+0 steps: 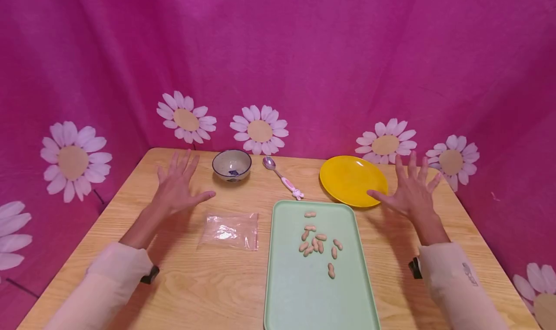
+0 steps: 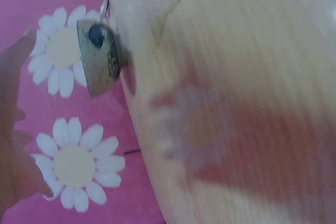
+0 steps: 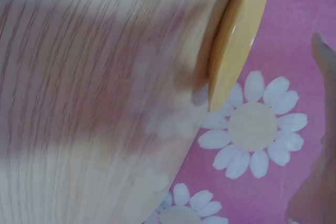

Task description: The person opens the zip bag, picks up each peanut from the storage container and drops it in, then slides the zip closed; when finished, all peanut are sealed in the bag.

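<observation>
My left hand [image 1: 176, 189] is held with fingers spread, left of the patterned bowl [image 1: 232, 166] and behind a clear plastic bag [image 1: 230, 231]. My right hand [image 1: 410, 190], fingers also spread, is by the right side of the yellow plate [image 1: 352, 180], its thumb overlapping the rim in the head view. Neither hand holds anything. Several peanuts [image 1: 331, 270] lie on the green tray [image 1: 317, 301]. In the left wrist view the bowl [image 2: 100, 59] appears beyond the left hand [image 2: 16, 135]; the right wrist view has the plate [image 3: 239, 40] and part of the right hand [image 3: 320, 156].
A spoon [image 1: 278, 174] with a pink and white figured handle lies between the bowl and the plate. The wooden table [image 1: 208, 291] ends at a magenta curtain [image 1: 278, 55] with white flowers, which encloses its back and sides.
</observation>
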`<move>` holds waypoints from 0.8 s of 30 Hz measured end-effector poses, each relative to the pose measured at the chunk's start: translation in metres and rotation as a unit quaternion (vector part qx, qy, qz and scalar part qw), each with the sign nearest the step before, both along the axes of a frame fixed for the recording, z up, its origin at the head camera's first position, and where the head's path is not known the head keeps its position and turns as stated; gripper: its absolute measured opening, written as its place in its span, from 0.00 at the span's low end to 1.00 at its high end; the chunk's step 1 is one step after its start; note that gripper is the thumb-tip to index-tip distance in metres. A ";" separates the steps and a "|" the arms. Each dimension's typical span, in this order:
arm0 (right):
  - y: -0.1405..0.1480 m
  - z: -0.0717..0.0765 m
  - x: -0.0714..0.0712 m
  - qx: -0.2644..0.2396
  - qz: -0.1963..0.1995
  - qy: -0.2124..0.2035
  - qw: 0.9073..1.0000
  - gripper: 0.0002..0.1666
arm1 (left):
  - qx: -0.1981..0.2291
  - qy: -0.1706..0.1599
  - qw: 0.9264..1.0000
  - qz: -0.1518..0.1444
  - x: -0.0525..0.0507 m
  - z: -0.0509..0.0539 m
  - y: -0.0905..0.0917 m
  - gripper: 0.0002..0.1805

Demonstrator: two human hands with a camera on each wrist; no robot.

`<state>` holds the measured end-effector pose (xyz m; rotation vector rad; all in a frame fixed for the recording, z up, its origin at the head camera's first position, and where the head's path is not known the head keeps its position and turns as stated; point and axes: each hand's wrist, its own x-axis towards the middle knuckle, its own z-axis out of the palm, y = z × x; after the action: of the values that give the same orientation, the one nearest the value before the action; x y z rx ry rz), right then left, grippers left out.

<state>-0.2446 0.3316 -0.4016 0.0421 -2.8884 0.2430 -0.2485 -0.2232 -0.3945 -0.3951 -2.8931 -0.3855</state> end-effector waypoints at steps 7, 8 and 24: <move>-0.017 0.004 0.007 -0.027 0.013 -0.025 0.999 0.68 | 0.019 -0.026 0.997 -0.073 0.012 -0.008 0.017 0.56; -0.020 0.005 0.008 -0.031 0.016 -0.028 0.999 0.68 | 0.021 -0.031 0.996 -0.083 0.014 -0.009 0.020 0.56; -0.071 0.016 0.018 -0.116 0.086 -0.081 0.986 0.65 | -0.013 -0.178 0.967 -0.182 0.038 -0.038 0.061 0.56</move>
<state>-0.2270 0.2609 -0.3852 0.2428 -2.9972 0.6403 -0.2108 -0.1622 -0.4329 -0.9618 -3.1677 -0.5230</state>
